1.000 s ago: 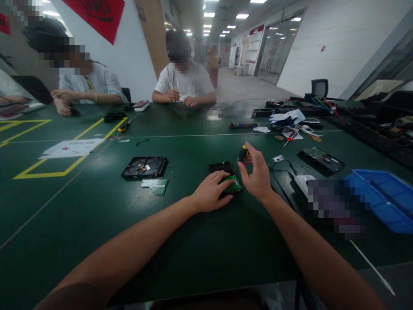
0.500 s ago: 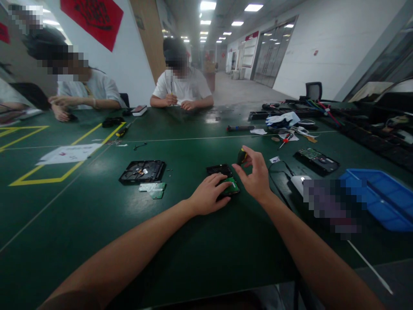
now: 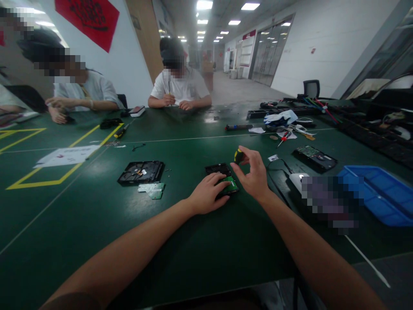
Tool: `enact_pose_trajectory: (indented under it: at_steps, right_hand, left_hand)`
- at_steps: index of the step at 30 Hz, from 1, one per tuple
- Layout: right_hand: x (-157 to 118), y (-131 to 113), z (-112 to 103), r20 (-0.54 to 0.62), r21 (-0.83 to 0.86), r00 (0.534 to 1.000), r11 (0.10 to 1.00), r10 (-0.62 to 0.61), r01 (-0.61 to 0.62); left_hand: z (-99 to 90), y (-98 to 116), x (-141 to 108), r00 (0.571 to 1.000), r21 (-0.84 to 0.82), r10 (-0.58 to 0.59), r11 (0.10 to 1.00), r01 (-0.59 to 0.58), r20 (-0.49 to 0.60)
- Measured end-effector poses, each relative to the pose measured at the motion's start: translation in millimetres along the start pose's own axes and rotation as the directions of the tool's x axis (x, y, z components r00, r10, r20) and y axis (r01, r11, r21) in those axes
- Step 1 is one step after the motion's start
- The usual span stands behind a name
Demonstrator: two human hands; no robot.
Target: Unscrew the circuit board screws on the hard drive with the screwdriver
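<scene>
My left hand (image 3: 208,193) rests on a small black hard drive with a green circuit board (image 3: 231,186), its fingers curled over the drive's left side and front. Above the drive's right end, my right hand (image 3: 251,170) pinches the yellow and black handle of a screwdriver (image 3: 238,156); its shaft cannot be made out. To the left lies a larger black drive casing (image 3: 142,172), with a detached green board (image 3: 155,190) just in front of it and tiny screws beside it.
On the right are another drive (image 3: 314,158), a blue tray (image 3: 380,193) and a cable. Farther back lie a red screwdriver (image 3: 284,137), cloths and black equipment. A paper sheet (image 3: 66,156) is at the left. Two people sit across the table, another at the far left edge.
The screwdriver handle has turned or tilted a little in my right hand, showing more yellow. My left hand stays on the drive. The whole view has shifted slightly.
</scene>
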State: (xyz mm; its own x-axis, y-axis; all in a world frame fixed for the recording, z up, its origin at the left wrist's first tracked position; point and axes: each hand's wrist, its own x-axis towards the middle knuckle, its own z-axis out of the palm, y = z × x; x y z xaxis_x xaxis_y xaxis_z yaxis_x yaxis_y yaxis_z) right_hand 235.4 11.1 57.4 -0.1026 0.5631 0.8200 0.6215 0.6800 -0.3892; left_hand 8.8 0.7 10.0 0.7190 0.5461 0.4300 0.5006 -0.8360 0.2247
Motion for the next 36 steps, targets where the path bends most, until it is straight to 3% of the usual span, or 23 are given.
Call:
enact_pose_trajectory:
  at_steps: [27,36]
  right_hand:
    - [2.1,3.7,-2.2,-0.034,-0.036,0.999,0.999,0.022,-0.024]
    - [-0.6,-0.9,0.6,0.033,-0.005,0.999,1.000,0.027,-0.027]
  left_hand:
    - [0.4,-0.1,-0.6,1.000,0.000,-0.002,1.000,0.002,0.004]
    - [0.2,0.2,-0.3,1.000,-0.015,0.002,1.000,-0.002,-0.004]
